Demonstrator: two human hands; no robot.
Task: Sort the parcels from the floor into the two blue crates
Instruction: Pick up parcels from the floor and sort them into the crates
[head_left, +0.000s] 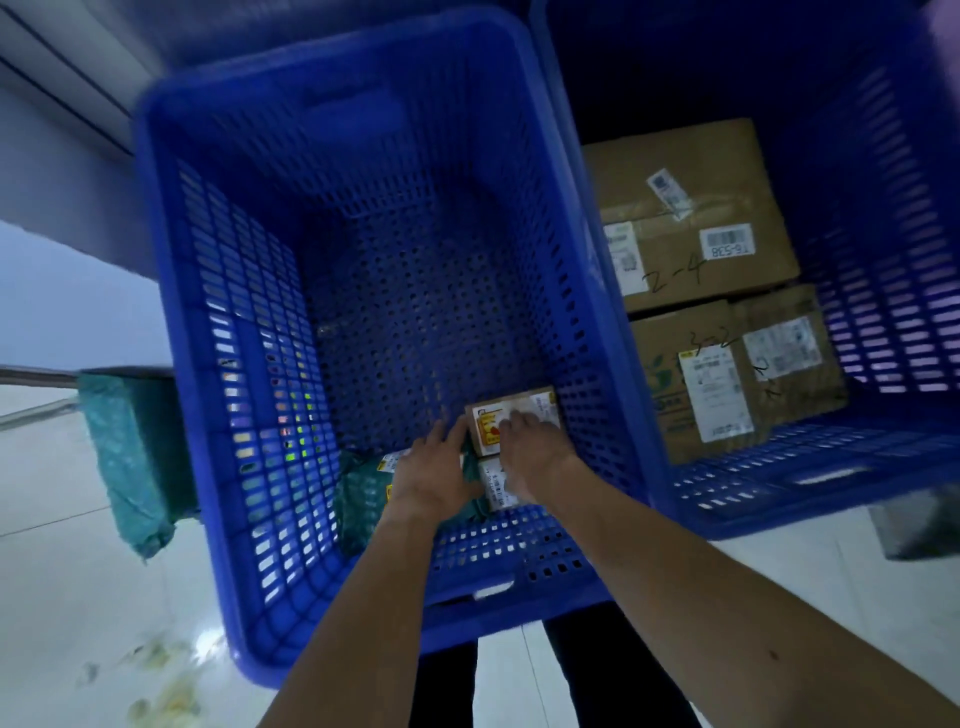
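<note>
Blue perforated plastic crates stood side by side on the pale tiled floor (78, 571), and both already held parcels, so the sorting looked well under way but not finished. The right-hand blue crate (893, 322) was the fuller: a large brown cardboard carton (691, 208) lay at its back, with a medium brown carton bearing a white label (691, 384) and a smaller brown carton (789, 348) just in front of it, the two touching. The left-hand blue crate (249, 338) was mostly bare mesh; its parcels were bunched in the near corner, a green bubble mailer (363, 493) beside a white-labelled packet (493, 483).

Above that packet was the small brown cardboard box (485, 428) with a red and yellow sticker, low inside the left-hand crate and apparently being set down. The left hand (434, 467) lay with fairly straight fingers against the box's left side; the right hand (535, 452) curled over its top.

At least one parcel remained outside, by my reading: a second green bubble mailer (135, 452) against the left crate's outer wall. A dark blurred object (914, 525) on the floor at right might have been another, though I could not tell. Yellowish scraps (171, 691) littered the near floor. Nothing blocked either crate's mouth.
</note>
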